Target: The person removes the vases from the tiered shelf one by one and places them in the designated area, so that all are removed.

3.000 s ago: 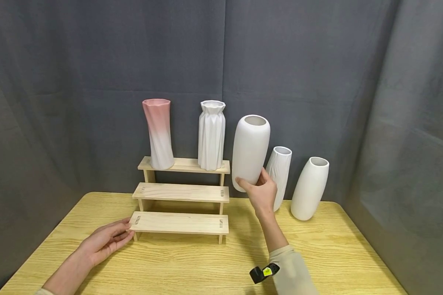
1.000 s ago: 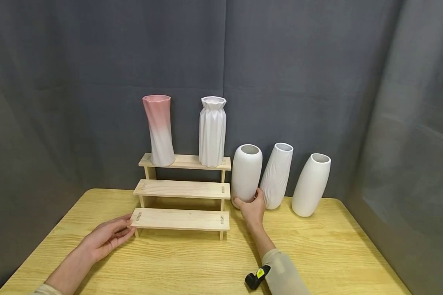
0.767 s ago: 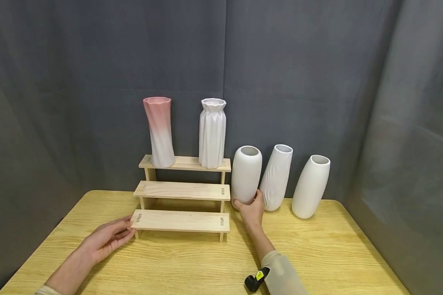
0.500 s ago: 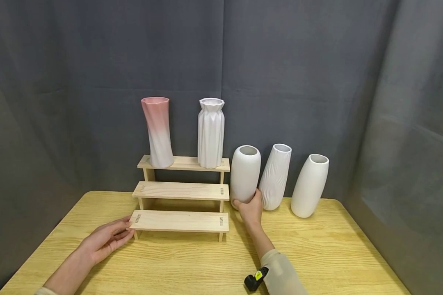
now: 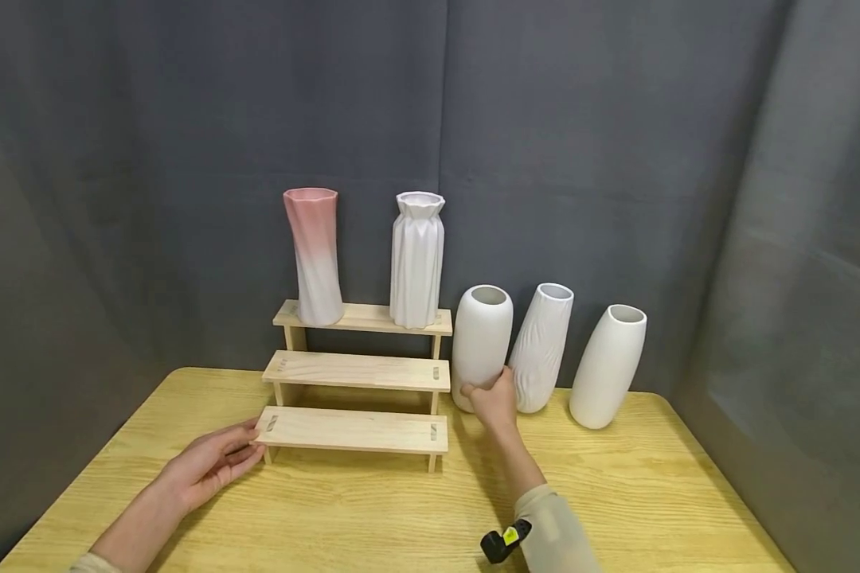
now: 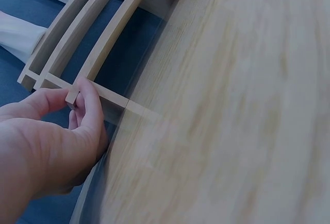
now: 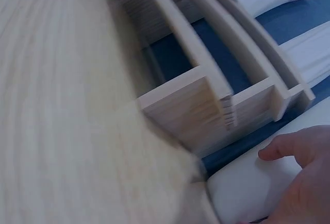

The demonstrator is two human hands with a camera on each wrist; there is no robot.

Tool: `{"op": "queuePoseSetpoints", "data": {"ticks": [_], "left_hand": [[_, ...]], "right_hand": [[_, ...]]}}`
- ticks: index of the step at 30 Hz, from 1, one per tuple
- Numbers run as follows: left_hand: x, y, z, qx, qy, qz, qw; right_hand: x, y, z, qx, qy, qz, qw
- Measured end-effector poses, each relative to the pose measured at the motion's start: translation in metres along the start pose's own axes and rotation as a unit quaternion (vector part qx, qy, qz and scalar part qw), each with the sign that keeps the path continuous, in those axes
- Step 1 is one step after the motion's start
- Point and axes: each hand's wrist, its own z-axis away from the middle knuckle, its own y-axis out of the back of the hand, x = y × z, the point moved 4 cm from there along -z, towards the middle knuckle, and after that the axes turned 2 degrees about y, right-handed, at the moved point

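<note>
My left hand (image 5: 211,463) pinches the left end of the lowest step of a three-tier wooden stand (image 5: 351,430); the left wrist view shows thumb and fingers on that board's corner. My right hand (image 5: 497,400) grips a smooth white vase (image 5: 482,334) low down, thumb on its left side. That vase stands upright on the table right beside the stand. Its far side and the fingers behind it are hidden. A pink-to-white twisted vase (image 5: 315,255) and a white pleated vase (image 5: 417,263) stand on the top step.
A white vase with wavy ridges (image 5: 542,350) stands just right of the held one. Farther right is another smooth white vase (image 5: 609,366). Grey curtains (image 5: 358,95) enclose the wooden table (image 5: 373,517) at the back and sides.
Over three seconds, my right hand has lowered the smooth white vase from mid-air onto the table. Within the last second hands and vases keep their places; the view shifts slightly.
</note>
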Motion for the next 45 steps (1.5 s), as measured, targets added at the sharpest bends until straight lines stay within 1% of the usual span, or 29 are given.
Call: {"op": "queuePoseSetpoints", "data": {"ticks": [2, 6, 14, 18, 21, 23, 25, 31, 35, 37, 40, 42, 45], "left_hand": [[0.001, 0.0, -0.001, -0.001, 0.002, 0.003, 1.0], [0.003, 0.001, 0.0, 0.001, 0.002, 0.003, 1.0], [0.003, 0.005, 0.0, 0.007, -0.002, -0.001, 1.0], [0.003, 0.007, -0.001, 0.008, -0.005, -0.003, 1.0], [0.004, 0.007, -0.001, 0.008, -0.007, -0.001, 0.9999], [0.005, 0.007, -0.002, 0.013, -0.007, -0.002, 0.9999], [0.007, 0.006, -0.002, 0.011, -0.008, -0.005, 0.9999], [0.007, 0.003, -0.003, 0.003, -0.015, -0.003, 0.9999], [0.003, 0.002, -0.004, 0.003, -0.008, 0.001, 1.0], [0.001, 0.002, -0.004, 0.006, -0.005, 0.005, 1.0], [-0.001, 0.003, -0.003, 0.011, -0.004, 0.006, 0.9999], [-0.002, 0.003, -0.002, 0.007, -0.004, 0.006, 0.9999], [-0.004, 0.003, -0.003, -0.005, -0.001, 0.005, 1.0]], "right_hand": [[-0.005, 0.001, -0.001, -0.008, -0.013, -0.01, 0.9998], [-0.019, 0.006, -0.003, -0.006, -0.014, -0.015, 0.9998], [-0.053, 0.016, -0.002, 0.021, 0.016, -0.037, 0.999], [-0.064, 0.02, -0.001, 0.039, 0.023, -0.045, 0.998], [-0.071, 0.022, 0.0, 0.057, 0.04, -0.057, 0.9959], [-0.077, 0.025, 0.001, 0.076, 0.059, -0.069, 0.993], [-0.082, 0.028, 0.002, 0.099, 0.08, -0.086, 0.9881], [-0.1, 0.039, 0.004, 0.171, 0.147, -0.127, 0.9658], [-0.108, 0.045, 0.003, 0.196, 0.174, -0.139, 0.9549], [-0.11, 0.047, 0.002, 0.198, 0.18, -0.147, 0.9521], [-0.116, 0.048, 0.002, 0.182, 0.191, -0.168, 0.9497], [-0.118, 0.047, 0.003, 0.166, 0.196, -0.182, 0.9493], [-0.122, 0.045, 0.003, 0.146, 0.203, -0.197, 0.948]]}}
